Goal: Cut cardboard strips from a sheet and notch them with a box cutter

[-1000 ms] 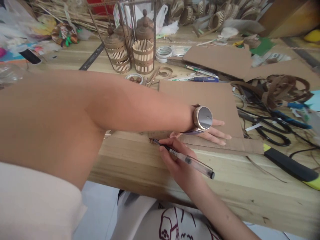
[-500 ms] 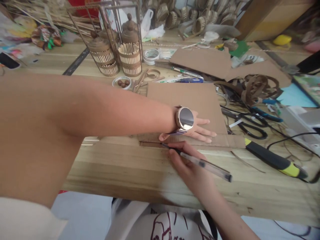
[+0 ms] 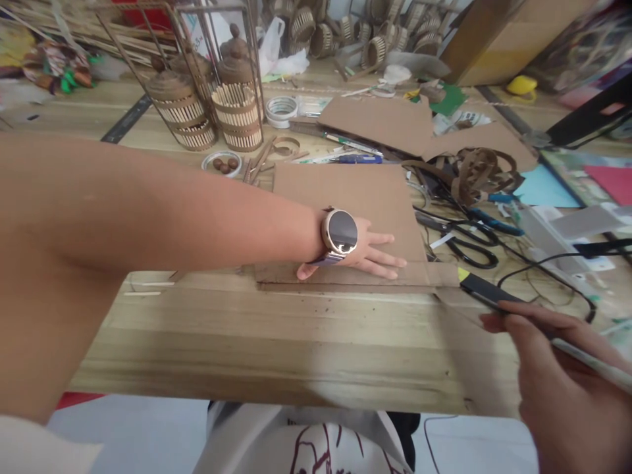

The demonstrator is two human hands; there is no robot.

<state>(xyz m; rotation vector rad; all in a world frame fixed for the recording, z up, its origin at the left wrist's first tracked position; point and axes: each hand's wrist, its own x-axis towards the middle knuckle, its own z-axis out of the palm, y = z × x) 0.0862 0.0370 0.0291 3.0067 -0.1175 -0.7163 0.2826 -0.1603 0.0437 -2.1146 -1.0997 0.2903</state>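
My left hand [image 3: 378,253] lies flat with its fingers spread, pressing on a brown cardboard sheet [image 3: 345,187] and a narrow cardboard strip [image 3: 439,275] along its near side. A round-faced watch [image 3: 340,232] is on that wrist. A dark line runs along the sheet's near edge, left of the hand. At the right, my right hand [image 3: 567,368] is closed around a pen [image 3: 590,362], its dark tip pointing left. The hand and pen partly cover the black-and-yellow utility knife [image 3: 486,289] beside the strip's right end.
Black-handled scissors [image 3: 469,243] and coiled brown strips [image 3: 481,174] lie right of the sheet. Behind it are another cardboard piece [image 3: 378,122], tape rolls [image 3: 281,110] and a dish of brown beads [image 3: 222,164]. Lidded bamboo containers [image 3: 239,118] stand back left.
My right hand, with the pen, has lifted from the sheet's near edge and swung right, toward the camera. My left hand stays flat on the cardboard. The view has shifted slightly right.
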